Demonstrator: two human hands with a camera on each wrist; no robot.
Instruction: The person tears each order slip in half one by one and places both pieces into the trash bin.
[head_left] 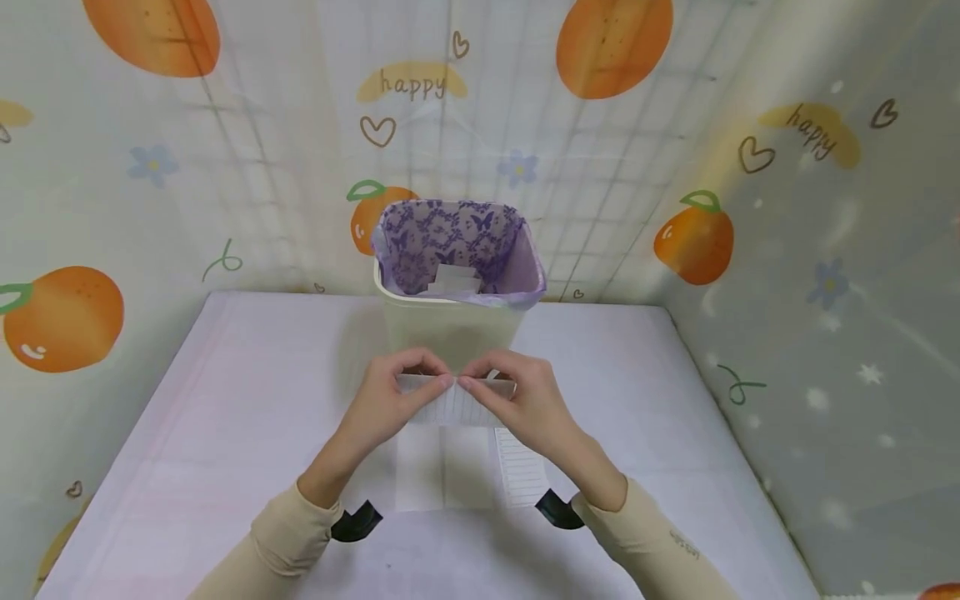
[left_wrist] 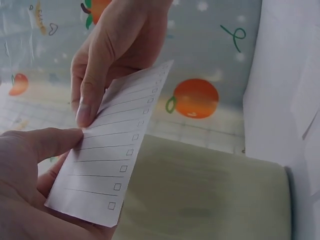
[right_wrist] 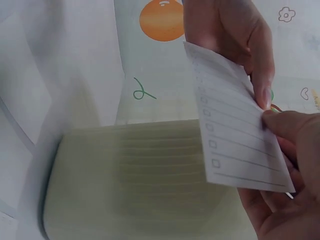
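Note:
A checklist sheet (head_left: 455, 410), white with ruled lines and a column of small boxes, is held up between both hands. My left hand (head_left: 392, 393) pinches its upper edge with thumb on the near face and fingers behind. My right hand (head_left: 525, 402) grips the same edge from the other side, and the two thumb tips nearly meet at the middle. In the left wrist view the printed side of the sheet (left_wrist: 112, 150) faces the camera, tilted. The right wrist view shows the boxes running down the edge of the sheet (right_wrist: 235, 125) away from the thumbs.
A cream bin (head_left: 450, 327) with a purple butterfly-patterned liner (head_left: 528, 267) stands just beyond the hands. White paper pieces (head_left: 455, 279) show inside it. On the white table (head_left: 247, 433) lie blank white paper (head_left: 420, 479) and a lined sheet (head_left: 522, 468). A fruit-print curtain surrounds the table.

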